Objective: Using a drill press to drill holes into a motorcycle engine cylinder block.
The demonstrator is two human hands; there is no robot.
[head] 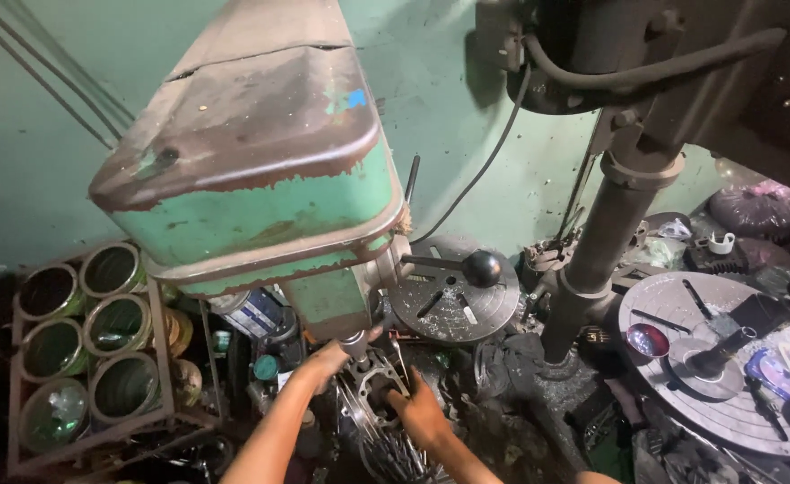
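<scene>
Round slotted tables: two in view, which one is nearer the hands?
The dark round slotted table just right of the green drill press head, behind the black ball handle. The other table sits far right, littered with parts.

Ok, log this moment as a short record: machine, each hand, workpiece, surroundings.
machine: green, rusted drill press, its chuck above the workpiece, black ball-ended feed handle to its right
left hand: left hand beside the chuck, resting on the metal part
right hand: right hand on the lower right edge of the same part
workpiece: flat pierced metal casting under the chuck
surroundings: rack of open tins on the left; round slotted table of a second press on the right
</scene>
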